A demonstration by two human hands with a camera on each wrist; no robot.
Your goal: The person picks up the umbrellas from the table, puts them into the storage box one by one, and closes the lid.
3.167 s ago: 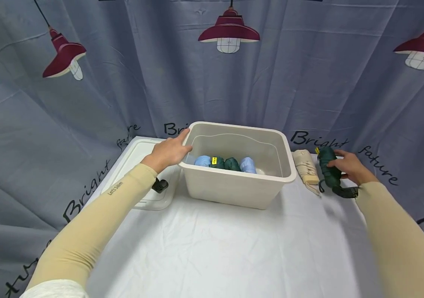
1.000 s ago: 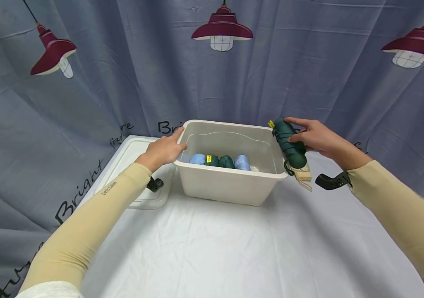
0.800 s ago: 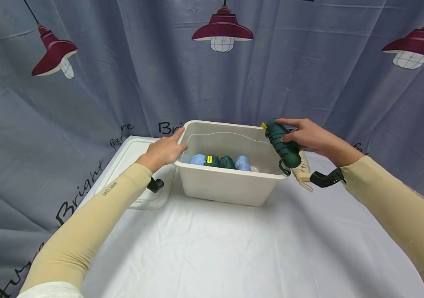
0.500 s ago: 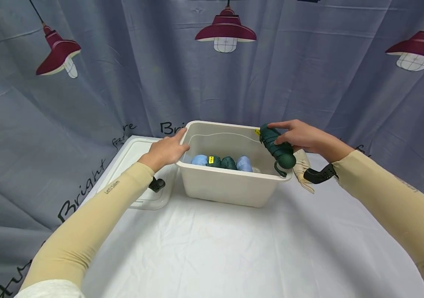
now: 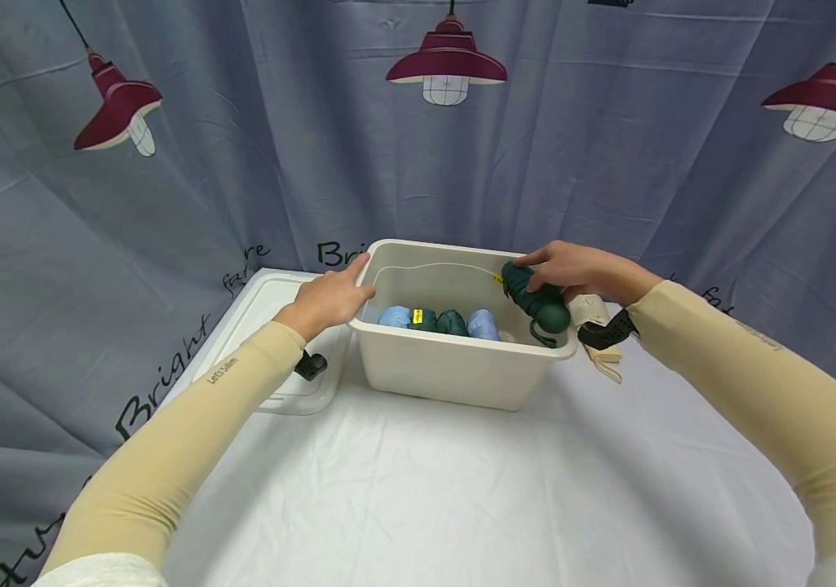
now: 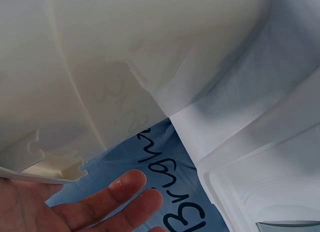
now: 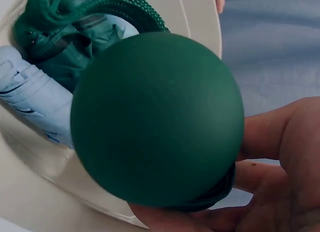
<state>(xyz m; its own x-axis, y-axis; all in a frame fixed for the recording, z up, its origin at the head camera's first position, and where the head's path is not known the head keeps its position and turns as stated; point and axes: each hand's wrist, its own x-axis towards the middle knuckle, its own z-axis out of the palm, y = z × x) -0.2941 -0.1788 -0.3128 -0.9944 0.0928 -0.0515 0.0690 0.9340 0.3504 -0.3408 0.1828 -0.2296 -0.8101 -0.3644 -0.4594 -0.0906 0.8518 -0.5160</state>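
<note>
My right hand [image 5: 575, 267] grips a folded dark green umbrella [image 5: 535, 297], tilted over the right end of a white plastic storage box [image 5: 447, 359]. Its round handle end and wrist cord face me, and a yellow tag shows at the far tip. The right wrist view has the round green handle end [image 7: 157, 119] large in front, fingers curled round the body behind it. My left hand [image 5: 329, 300] rests at the box's left rim; in the left wrist view its fingers [image 6: 125, 187] lie loosely extended below the rim. Inside lie blue umbrellas [image 5: 482, 324] and green umbrellas [image 5: 451, 323] in a row.
A beige folded umbrella [image 5: 603, 352] lies on the table right of the box, partly hidden by my right wrist. The white box lid [image 5: 271, 297] lies on the left. Behind the white-covered table [image 5: 425, 489] hangs a grey-blue curtain [image 5: 329, 147].
My right hand has carried the green umbrella from the table at the right, up and leftward, then down over the box's right end. My left hand has stayed at the left rim.
</note>
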